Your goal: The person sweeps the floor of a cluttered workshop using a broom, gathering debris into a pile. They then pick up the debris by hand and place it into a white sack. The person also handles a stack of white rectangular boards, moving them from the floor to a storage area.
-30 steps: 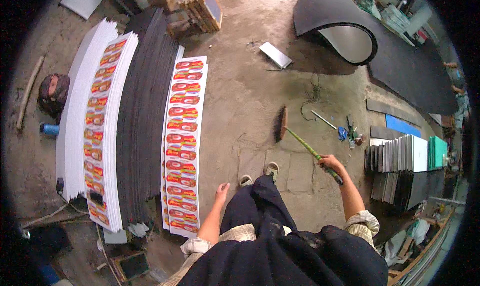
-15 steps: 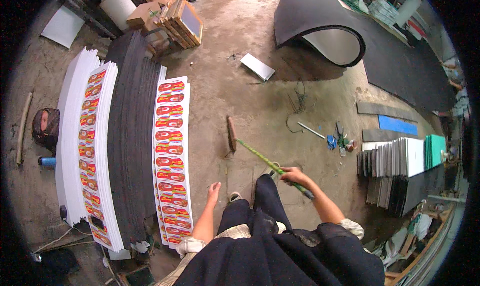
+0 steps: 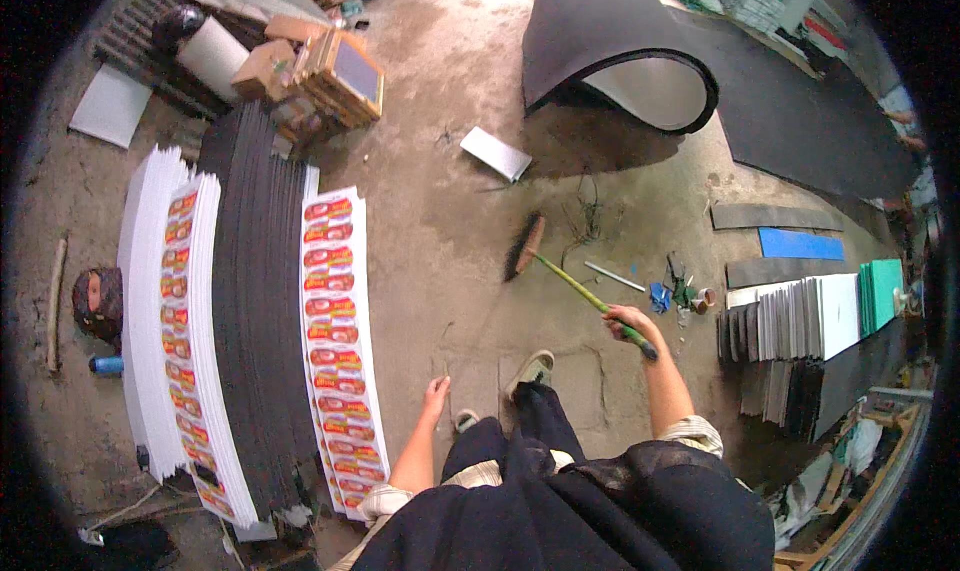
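My right hand (image 3: pixel 630 323) is wrapped round the green handle of a broom (image 3: pixel 578 287). The handle runs from my grip forward and left to a brown head with dark bristles (image 3: pixel 526 247), at the floor. The handle's dark end sticks out behind the hand. My left hand (image 3: pixel 436 395) hangs low in front of me, right of a stack of printed sheets (image 3: pixel 335 346). Its fingers are pressed together, and anything between them is too small to make out. Thin dark strands (image 3: pixel 585 211) lie tangled on the floor just beyond the broom head.
Tall stacks of black sheets (image 3: pixel 250 311) and white sheets (image 3: pixel 150 301) stand on the left. A white slab (image 3: pixel 496 154) lies ahead. At the far right curls a big black sheet (image 3: pixel 610 41). A white tube (image 3: pixel 614 276), blue scraps (image 3: pixel 660 297) and stacked panels (image 3: pixel 790 316) are to the right.
The broom has swung forward and right, its head now farther from me and nearer the strands. My right hand has moved right and forward with it. One foot has stepped forward.
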Motion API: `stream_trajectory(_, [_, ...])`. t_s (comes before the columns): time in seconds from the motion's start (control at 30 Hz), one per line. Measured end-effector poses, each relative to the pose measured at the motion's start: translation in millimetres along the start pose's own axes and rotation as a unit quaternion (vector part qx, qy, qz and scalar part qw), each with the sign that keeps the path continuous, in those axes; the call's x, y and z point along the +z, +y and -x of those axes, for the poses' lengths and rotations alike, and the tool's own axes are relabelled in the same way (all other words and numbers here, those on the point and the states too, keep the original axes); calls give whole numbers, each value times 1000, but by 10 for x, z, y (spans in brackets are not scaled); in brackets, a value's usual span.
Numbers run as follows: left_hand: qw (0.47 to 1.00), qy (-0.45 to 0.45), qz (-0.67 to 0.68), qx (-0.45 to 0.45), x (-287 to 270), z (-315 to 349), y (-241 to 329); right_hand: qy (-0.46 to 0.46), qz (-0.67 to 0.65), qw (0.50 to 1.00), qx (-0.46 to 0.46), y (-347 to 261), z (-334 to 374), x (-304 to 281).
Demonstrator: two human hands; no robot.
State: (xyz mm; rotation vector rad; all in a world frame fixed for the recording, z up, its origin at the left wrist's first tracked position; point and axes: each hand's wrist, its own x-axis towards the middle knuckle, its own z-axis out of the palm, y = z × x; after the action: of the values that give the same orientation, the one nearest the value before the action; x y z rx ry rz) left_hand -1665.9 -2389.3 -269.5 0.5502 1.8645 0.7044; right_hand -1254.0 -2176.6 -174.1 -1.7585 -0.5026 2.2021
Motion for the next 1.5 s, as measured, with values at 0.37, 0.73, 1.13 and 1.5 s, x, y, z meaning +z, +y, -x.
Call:
stream_trajectory(0.37, [997, -64, 39, -12, 253, 145, 280, 161, 128, 976, -75, 183, 345, -607])
stream_trajectory(0.73, [997, 10, 70, -17, -789, 636, -821, -65, 114, 991, -15, 1204, 1020, 1487])
stream_trajectory(1.13, [988, 56, 123, -79, -1489, 1136, -1585, -57, 391, 919, -17, 2120, 470, 2498])
stream_trajectory(1.5, [993, 3, 96, -71, -1268, 992, -1363, 188, 359, 913, -49, 1507, 837, 550])
